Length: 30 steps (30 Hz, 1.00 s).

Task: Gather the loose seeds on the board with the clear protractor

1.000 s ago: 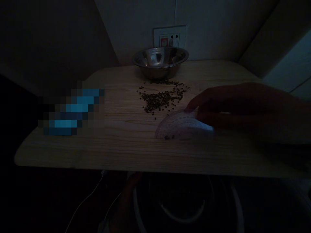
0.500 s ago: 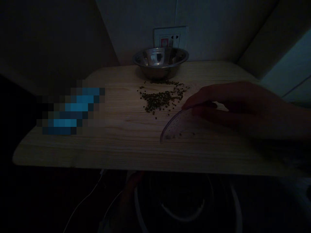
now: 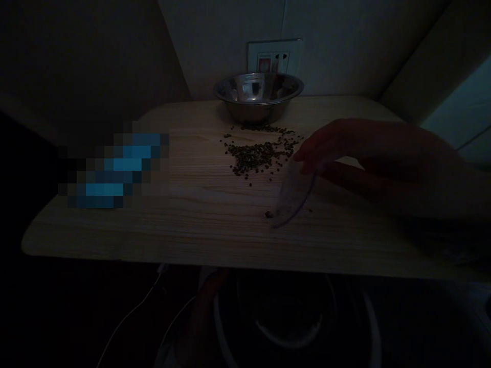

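Note:
My right hand (image 3: 360,158) pinches a small clear plastic bag (image 3: 293,197) with a purple strip along one edge. The bag hangs down to the wooden tabletop (image 3: 184,230). A small dark bit (image 3: 269,214) lies by its lower end. Just beyond and to the left, small dark green seeds or beans (image 3: 251,156) are scattered in a loose pile. Below the table's front edge, my left hand (image 3: 209,299), very dim, grips the left side of a dark round bin (image 3: 222,332) with a pale rim. Most of its fingers are hidden.
Behind the pile a shiny metal bowl (image 3: 259,110) stands against the wall, under a socket (image 3: 274,56) with a red switch. A blurred-out blue object (image 3: 118,171) lies on the left. White cables (image 3: 132,312) hang below the table at the left.
The bag has swung in my right hand, its purple edge now facing right and toward me. A dark bit now shows beside it. My left hand and the bin look about the same.

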### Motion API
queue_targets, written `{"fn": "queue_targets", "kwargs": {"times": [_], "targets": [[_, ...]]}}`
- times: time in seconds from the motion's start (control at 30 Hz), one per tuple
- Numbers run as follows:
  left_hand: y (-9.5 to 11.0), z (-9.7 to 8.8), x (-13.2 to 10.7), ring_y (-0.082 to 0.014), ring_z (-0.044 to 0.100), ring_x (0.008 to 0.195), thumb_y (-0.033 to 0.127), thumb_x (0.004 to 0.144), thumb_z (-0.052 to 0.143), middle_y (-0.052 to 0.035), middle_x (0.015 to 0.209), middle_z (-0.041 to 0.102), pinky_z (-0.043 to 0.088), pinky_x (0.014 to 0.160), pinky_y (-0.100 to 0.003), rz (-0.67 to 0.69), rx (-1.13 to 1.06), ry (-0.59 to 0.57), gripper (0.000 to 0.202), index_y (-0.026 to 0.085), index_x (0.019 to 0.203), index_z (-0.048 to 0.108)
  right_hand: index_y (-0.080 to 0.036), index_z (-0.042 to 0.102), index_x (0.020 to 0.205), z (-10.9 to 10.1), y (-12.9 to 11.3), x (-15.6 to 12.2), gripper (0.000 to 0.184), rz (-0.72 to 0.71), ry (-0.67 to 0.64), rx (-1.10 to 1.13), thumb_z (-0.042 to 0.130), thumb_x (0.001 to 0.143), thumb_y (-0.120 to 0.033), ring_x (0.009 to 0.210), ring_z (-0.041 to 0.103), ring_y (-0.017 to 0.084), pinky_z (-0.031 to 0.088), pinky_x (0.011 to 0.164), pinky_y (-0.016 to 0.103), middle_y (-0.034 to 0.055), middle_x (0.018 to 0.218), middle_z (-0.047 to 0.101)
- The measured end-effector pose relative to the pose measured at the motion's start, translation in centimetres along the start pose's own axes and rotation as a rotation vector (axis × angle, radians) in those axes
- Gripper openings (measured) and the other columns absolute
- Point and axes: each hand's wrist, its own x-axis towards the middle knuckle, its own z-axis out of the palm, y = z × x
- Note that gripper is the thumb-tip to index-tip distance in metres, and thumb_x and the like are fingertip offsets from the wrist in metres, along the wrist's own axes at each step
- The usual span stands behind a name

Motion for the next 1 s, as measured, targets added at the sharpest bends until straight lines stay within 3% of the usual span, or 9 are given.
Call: {"fn": "queue_targets", "kwargs": {"times": [0.2, 0.67, 1.0], "targets": [[0.4, 0.2, -0.1, -0.0232, 0.056, 0.102, 0.028, 0.086, 0.055, -0.0102, 0.114, 0.058, 0.045, 0.088, -0.044, 0.004, -0.002, -0.008, 0.025, 0.014, 0.106, 0.061, -0.023, 0.053, 0.102, 0.2, 0.2, 0.0, 0.017, -0.030, -0.035, -0.006, 0.040, 0.091, -0.021, 0.109, 0.051, 0.007, 0.041, 0.093, 0.024, -0.0006, 0.116, 0.055], [0.4, 0.2, 0.1, -0.0225, 0.057, 0.101, 0.026, 0.085, 0.057, -0.0094, 0.108, 0.060, 0.045, 0.088, -0.044, 0.056, 0.011, -0.021, 0.020, 0.013, 0.099, 0.062, -0.025, 0.053, 0.100, 0.5, -0.3, 0.3, 0.017, -0.048, -0.029, -0.030, 0.040, 0.090, -0.021, 0.107, 0.052, 0.006, 0.044, 0.091, 0.023, -0.0032, 0.114, 0.056], [-0.2, -0.3, 0.6, -0.0232, 0.056, 0.103, 0.023, 0.084, 0.059, -0.0096, 0.111, 0.059, 0.044, 0.090, -0.045, 0.083, 0.019, 0.009, 0.021, 0.014, 0.103, 0.061, -0.025, 0.051, 0.104, 1.0, -0.5, 0.0, 0.016, 0.005, 0.091, -0.084, 0.040, 0.092, -0.026, 0.104, 0.052, 0.005, 0.041, 0.089, 0.019, -0.0021, 0.110, 0.058]]}}
